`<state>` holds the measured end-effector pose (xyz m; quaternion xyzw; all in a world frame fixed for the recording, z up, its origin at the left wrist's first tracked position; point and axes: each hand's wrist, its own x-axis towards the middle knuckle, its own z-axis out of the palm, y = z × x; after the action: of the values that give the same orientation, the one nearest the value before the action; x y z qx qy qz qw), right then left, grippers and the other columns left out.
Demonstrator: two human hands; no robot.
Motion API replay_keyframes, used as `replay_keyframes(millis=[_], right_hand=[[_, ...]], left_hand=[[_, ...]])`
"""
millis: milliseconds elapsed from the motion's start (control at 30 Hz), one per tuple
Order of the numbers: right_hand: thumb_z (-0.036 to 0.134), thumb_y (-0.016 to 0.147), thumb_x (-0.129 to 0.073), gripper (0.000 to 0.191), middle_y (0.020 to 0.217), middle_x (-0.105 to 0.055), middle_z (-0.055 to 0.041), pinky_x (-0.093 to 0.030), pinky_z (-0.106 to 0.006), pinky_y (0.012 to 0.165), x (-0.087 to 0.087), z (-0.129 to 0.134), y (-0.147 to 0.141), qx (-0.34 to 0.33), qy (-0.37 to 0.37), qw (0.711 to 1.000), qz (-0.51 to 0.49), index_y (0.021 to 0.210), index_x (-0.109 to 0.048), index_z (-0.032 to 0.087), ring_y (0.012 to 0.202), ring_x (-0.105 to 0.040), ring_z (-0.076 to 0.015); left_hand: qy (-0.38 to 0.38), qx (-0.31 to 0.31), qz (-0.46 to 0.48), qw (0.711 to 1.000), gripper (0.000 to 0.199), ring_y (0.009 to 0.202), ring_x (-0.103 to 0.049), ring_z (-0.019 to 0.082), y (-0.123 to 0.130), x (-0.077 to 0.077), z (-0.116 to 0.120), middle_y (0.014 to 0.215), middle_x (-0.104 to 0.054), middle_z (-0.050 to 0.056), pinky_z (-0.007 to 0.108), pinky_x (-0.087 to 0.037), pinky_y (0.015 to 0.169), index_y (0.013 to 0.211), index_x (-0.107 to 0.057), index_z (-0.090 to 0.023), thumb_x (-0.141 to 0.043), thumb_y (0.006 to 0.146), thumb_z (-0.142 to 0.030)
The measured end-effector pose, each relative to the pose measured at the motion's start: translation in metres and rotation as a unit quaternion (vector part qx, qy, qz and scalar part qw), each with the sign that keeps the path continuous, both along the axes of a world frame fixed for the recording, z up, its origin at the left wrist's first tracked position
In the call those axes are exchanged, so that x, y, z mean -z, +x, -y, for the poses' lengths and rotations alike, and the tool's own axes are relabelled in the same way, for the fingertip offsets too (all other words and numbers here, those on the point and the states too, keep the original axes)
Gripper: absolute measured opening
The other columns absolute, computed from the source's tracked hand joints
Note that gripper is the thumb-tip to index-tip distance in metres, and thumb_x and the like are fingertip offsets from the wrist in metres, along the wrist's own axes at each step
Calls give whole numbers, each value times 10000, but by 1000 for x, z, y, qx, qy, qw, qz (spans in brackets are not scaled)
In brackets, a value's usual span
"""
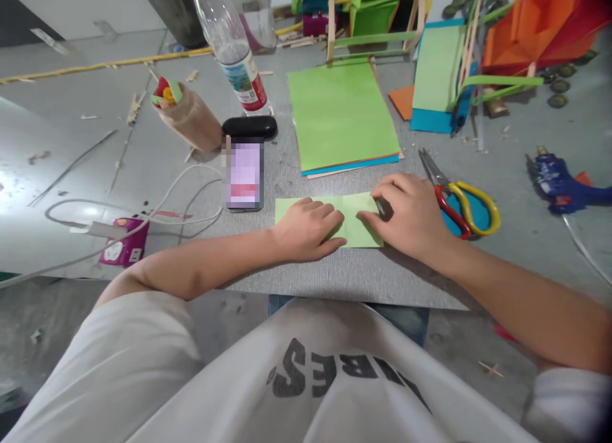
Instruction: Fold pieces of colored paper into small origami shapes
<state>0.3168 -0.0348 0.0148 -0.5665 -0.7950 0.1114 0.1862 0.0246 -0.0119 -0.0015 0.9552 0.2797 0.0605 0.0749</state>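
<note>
One light-green paper [351,207] lies near the front edge of the worktop [335,277]; the left hand [310,229] rests open on it; the right hand [408,210] curls at its right edge, grip unclear, scissors [452,188] just beside.

One head-worn view here, facing forward and steeply down, dark-lettered white fabric shirt [229,379] looming close below, bare left hand [310,229] and bare right hand [411,215] mid-view, grey textured tabletop [282,277] running off towards a clear plastic bottle [243,79]
</note>
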Motion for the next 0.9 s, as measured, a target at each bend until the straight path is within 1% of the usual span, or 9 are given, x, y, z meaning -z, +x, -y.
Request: replay_keyframes(millis=[33, 167, 367, 433, 500, 633, 700, 800, 900], right_hand=[[512, 1100, -812, 198, 1339, -864, -158, -580, -713, 1087, -1, 2, 2, -2, 5, 1000, -6, 1095, -854, 319, 1277, -782, -477], [632, 1160, -762, 442, 1467, -882, -126, -526, -831, 1187, -5, 9, 10, -38, 8, 999, -13, 857, -826, 317, 1418, -725, -519], [715, 1120, -823, 434, 1793, -755, -139, -400, -956, 1353, -10, 8, 20, -109, 37, 993, -5, 1010, -960, 319, 1671, -604, -625], [726, 1082, -873, 407, 1687, -819, -144, -360, -940, 1388, -12, 5, 20, -123, 26, 992, -2, 1006, -956, 334, 1628, -657, -616], [705, 1069, -890, 381, 1451, -901, -131, -358, -901, 1387, -12, 2, 19, -135, 0, 991, -18, 957, -915, 341, 1500, -752, -573], [547, 1140, -739, 414, 1069, -872, -81, -466, -781, 1316, -12, 2, 10, -89, -65, 991, -82, 799, -733, 313, 1194, -829, -428], [487, 1141, -698, 415, 999, -842, -74, -538, -714, 1232, -10, 5, 5, -53, -94, 988, -107, 770, -645, 309, 1099, -815, -388], [525, 1150, -719, 449, 879, -774, -66, -604, -620, 1038, -6, 10, 3, -27, -120, 979, -165, 780, -579, 314, 956, -770, -352], [549, 1178, -745, 445, 930, -799, -69, -598, -606, 1041, -1, 10, 8, -69, -115, 969, -206, 826, -627, 304, 1033, -788, -358]], left_hand=[[3, 5, 3, 1000, 454, 921, -786, 331, -1, 1, 0, 1055, -856, 131, 482, -518, 828, 1275, -815, -193, -602, 1254, -593], [25, 19, 14, 999, 500, 958, -765, 326, -4, 2, -1, 1075, -835, 134, 481, -527, 837, 1288, -837, -197, -557, 1294, -611], [51, -14, 38, 998, 479, 989, -736, 339, -10, 3, -10, 1117, -815, 152, 488, -539, 844, 1257, -859, -199, -598, 1286, -600], [47, -17, 51, 997, 457, 1007, -736, 343, -11, 4, -12, 1135, -819, 157, 492, -546, 853, 1252, -865, -210, -603, 1287, -582], [40, -5, 63, 997, 406, 1027, -742, 334, -11, 4, -13, 1161, -834, 152, 492, -555, 871, 1244, -872, -230, -581, 1303, -507], [20, 70, 88, 993, 364, 1012, -758, 280, -11, 3, -15, 1199, -879, 118, 474, -560, 889, 1213, -879, -262, -533, 1314, -312], [11, 100, 86, 991, 353, 1021, -768, 276, -11, 3, -16, 1215, -893, 107, 478, -561, 896, 1210, -878, -284, -541, 1310, -307], [32, 122, 101, 987, 310, 1035, -774, 274, -11, 6, -19, 1231, -899, 99, 477, -559, 911, 1218, -870, -289, -578, 1307, -343], [70, 137, 151, 976, 248, 1015, -759, 251, -11, 10, -20, 1203, -896, 91, 447, -537, 899, 1179, -854, -260, -641, 1294, -315]])
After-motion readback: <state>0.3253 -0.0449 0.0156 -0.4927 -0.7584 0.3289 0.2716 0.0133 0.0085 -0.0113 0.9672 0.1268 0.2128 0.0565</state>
